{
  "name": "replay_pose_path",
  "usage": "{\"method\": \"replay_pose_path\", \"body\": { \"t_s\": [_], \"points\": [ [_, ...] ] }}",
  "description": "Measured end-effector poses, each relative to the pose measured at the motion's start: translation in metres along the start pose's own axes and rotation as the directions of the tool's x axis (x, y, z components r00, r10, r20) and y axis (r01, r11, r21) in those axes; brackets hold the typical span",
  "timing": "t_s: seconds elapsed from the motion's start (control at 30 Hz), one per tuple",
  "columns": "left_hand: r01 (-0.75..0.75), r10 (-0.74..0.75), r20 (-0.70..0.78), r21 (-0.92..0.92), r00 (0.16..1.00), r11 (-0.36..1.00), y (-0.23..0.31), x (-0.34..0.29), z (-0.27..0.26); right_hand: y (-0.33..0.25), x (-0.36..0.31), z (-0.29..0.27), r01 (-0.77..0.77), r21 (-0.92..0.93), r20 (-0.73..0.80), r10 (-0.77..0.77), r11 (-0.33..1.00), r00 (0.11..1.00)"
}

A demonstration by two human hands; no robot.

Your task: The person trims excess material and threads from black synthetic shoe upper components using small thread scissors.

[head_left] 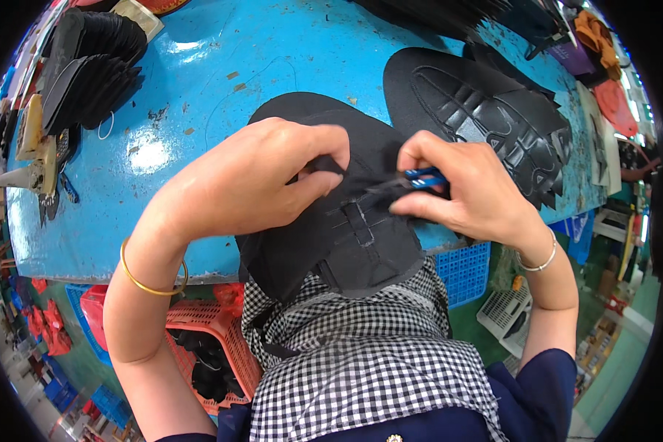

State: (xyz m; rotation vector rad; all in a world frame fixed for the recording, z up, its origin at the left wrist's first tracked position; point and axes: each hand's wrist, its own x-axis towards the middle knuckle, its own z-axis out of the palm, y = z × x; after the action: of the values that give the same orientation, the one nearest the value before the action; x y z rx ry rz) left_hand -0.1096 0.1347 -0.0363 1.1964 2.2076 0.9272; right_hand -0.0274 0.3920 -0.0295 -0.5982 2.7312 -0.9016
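A flat black shoe upper (379, 261) with a stitched strap detail lies over the near table edge and reaches my lap. My left hand (265, 169) is closed in a pinch on a fold of its black material. In my right hand (475, 184) are small thread snips (426, 177) with blue handles, the fingers closed round them. Their blades point left and touch or nearly touch the upper, close to my left fingertips; motion blurs the tips.
More black uppers (486, 118) with glossy raised panels are stacked at right on the blue table (177, 96). Bundled black pieces (88, 70) stand at the far left, near a cream-coloured tool (33, 155). Below the edge sit an orange basket (232, 331) and a blue crate (464, 272).
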Motion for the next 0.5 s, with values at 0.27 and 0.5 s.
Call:
{"method": "replay_pose_path", "body": {
  "t_s": [0.27, 0.5],
  "points": [
    [-0.149, 0.130, -0.335, -0.030, 0.933, 0.988, 0.027, -0.063, 0.071, -0.004, 0.006, 0.030, 0.151, 0.183, 0.017, -0.156, 0.971, 0.988],
    [-0.009, 0.148, -0.214, 0.540, 0.966, 0.841, 0.044, -0.076, 0.109, -0.001, 0.013, 0.028, 0.196, 0.338, 0.062, -0.229, 0.921, 0.971]
  ]
}}
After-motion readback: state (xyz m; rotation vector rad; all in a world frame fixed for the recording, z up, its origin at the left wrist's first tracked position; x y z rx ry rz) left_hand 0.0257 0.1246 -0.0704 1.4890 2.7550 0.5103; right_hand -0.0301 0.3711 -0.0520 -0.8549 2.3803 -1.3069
